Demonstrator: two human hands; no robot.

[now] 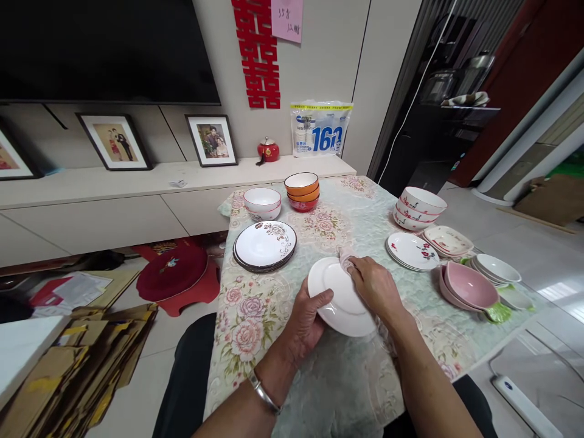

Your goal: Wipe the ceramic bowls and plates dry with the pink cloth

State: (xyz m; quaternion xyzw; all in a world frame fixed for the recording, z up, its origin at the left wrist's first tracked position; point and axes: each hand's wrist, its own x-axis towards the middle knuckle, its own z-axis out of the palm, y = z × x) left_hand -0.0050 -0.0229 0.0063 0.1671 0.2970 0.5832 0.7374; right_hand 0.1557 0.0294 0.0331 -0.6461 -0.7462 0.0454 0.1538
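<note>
A plain white plate (343,298) is held tilted above the near part of the table. My left hand (308,313) grips its left edge, thumb on the upper face and fingers beneath. My right hand (371,283) is closed on a pale pink cloth (347,255), pressed against the plate's far right rim. To the left sits a stack of dark-rimmed plates (265,243) with a brown flower pattern. On the other side of my hands lies a stack of white plates (413,251) with red flowers.
White bowls (262,201), orange and red bowls (303,191) and flowered white bowls (418,208) stand farther back. Pink bowls (472,286), rectangular dishes (449,240) and small white bowls (497,267) crowd the right side. A red stool (176,274) is left of the table (255,365).
</note>
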